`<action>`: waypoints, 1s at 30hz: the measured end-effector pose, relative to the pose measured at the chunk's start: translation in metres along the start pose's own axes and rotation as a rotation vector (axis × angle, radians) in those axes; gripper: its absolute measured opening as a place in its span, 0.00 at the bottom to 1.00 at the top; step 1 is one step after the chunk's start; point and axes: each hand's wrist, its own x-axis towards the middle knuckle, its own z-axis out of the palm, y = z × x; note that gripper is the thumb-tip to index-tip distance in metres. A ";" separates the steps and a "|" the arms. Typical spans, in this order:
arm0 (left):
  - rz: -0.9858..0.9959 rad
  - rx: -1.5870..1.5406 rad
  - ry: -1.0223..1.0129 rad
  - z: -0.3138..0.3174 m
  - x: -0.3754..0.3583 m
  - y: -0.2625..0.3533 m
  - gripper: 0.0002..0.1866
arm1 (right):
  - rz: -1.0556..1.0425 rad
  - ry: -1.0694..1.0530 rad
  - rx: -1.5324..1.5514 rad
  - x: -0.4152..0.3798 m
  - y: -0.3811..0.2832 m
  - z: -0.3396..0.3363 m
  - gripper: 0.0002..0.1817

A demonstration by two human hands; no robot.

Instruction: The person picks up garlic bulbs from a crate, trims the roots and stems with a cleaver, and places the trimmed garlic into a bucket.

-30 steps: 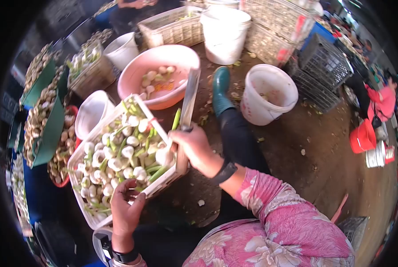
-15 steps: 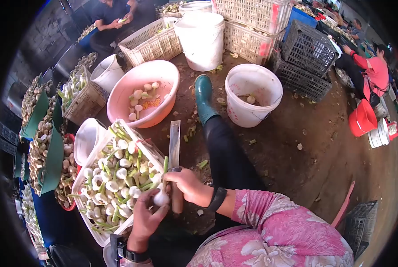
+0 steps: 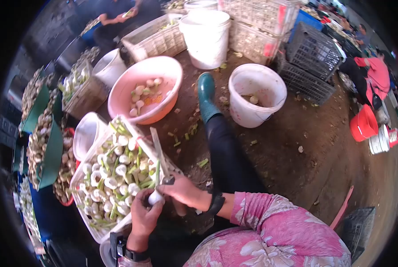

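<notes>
My left hand (image 3: 146, 214) is closed on a garlic bulb (image 3: 155, 197), whose green stem (image 3: 157, 171) points up. Close beside it, my right hand (image 3: 185, 191) is wrapped round the handle of a knife (image 3: 157, 144), its blade pointing away from me and seen nearly edge-on. The right thumb and fingers lie against the base of the garlic stem. Just left of both hands stands a white plastic crate (image 3: 146, 147) heaped with garlic bulbs on short green stems (image 3: 111, 182).
Beyond the crate sits a pink basin (image 3: 176, 86) with several trimmed bulbs. A white bucket (image 3: 252, 113) holding a little garlic stands right of my green boot (image 3: 206, 95). Stacked crates (image 3: 312, 53) and a tall white bucket (image 3: 203, 42) are farther back. Other people work at both sides.
The knife has turned from showing its flat blade to nearly edge-on, its tip shifting left. Both hands and the garlic bulb have moved slightly left; the view has shifted a little.
</notes>
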 end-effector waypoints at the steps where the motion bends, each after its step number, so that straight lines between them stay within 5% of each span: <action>1: 0.020 0.059 0.035 -0.001 -0.003 0.001 0.17 | -0.015 -0.005 -0.078 -0.001 -0.001 -0.001 0.14; 10: -0.127 -0.025 -0.122 -0.006 -0.008 0.009 0.20 | 0.164 -0.091 0.197 0.003 0.003 -0.005 0.17; 14: -0.031 0.044 -0.148 -0.008 -0.010 0.016 0.24 | 0.269 -0.099 0.403 0.003 0.002 -0.005 0.14; 17: 0.114 0.239 -0.113 -0.008 -0.011 0.004 0.24 | 0.287 -0.078 0.380 0.001 0.002 -0.001 0.10; 23: 0.093 0.184 -0.087 -0.009 -0.012 0.007 0.23 | 0.304 -0.055 0.370 0.001 0.004 0.002 0.11; 30: -0.028 -0.142 -0.024 -0.017 -0.012 0.005 0.22 | 0.115 -0.004 0.056 0.005 0.012 -0.006 0.08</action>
